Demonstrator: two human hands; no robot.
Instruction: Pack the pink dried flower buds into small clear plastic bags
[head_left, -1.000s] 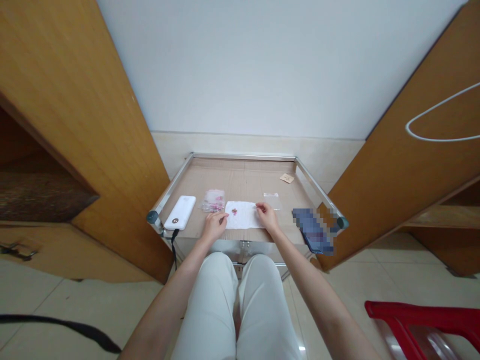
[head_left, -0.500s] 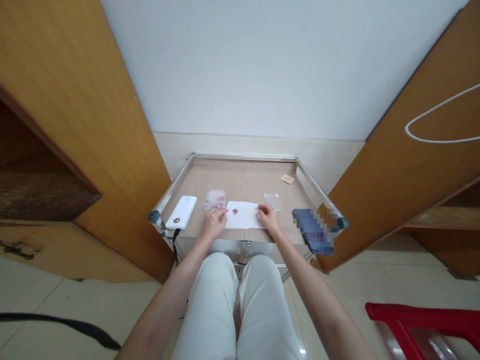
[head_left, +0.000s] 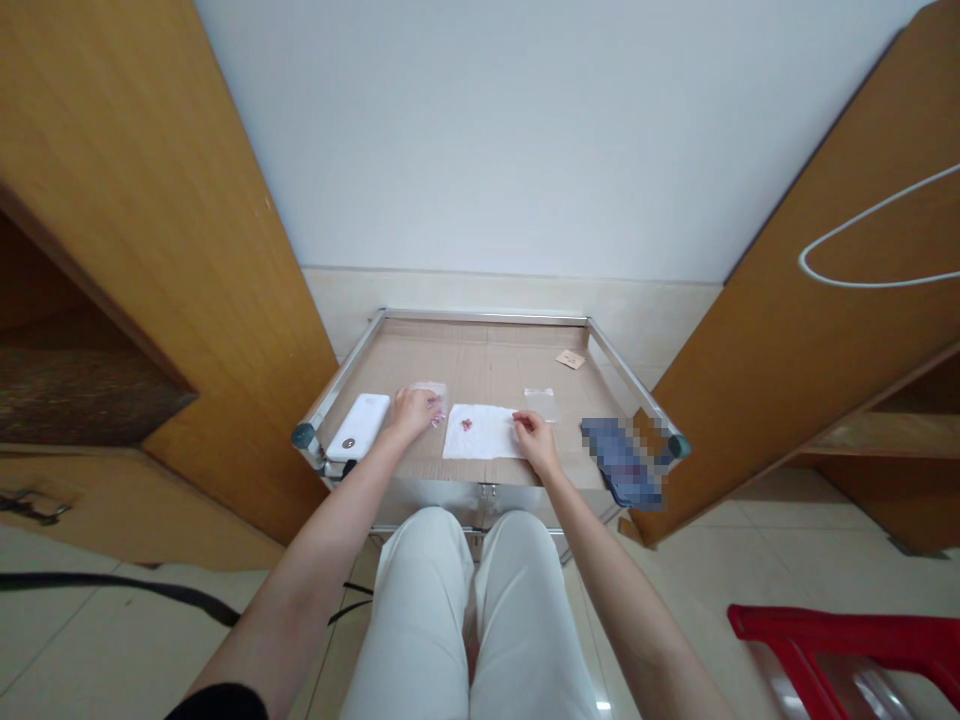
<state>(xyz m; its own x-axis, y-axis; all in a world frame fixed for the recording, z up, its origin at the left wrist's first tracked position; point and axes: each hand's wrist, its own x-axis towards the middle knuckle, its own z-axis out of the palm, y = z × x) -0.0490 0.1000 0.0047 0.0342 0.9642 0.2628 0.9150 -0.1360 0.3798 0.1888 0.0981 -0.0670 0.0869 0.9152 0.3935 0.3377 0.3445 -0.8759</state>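
Note:
My left hand [head_left: 412,412] is over the clear plastic bag [head_left: 432,387], which has small pink pieces [head_left: 437,418] in or on it. Its fingers are bent together at the bag's near side, and what they grip is too small to make out. My right hand [head_left: 534,440] rests at the right edge of a white cloth or tissue [head_left: 491,440]. Thumb and fingertips are pinched there, with their contents hidden. A little reddish cluster [head_left: 466,424] lies on the left part of the white sheet. Just beyond my right hand is a second small clear bag [head_left: 541,404].
A white power bank or phone-like device [head_left: 364,424] lies at the tray table's left. At the right is a dark blurred item [head_left: 626,462]; a small tan card [head_left: 571,359] sits farther back. A metal rim [head_left: 487,318] borders the table. Wooden panels flank it; a red stool [head_left: 840,630] stands lower right.
My left hand has moved left and away from the white sheet's edge onto the plastic bag. My right hand stays pinched at the sheet's right edge. The view has shifted slightly.

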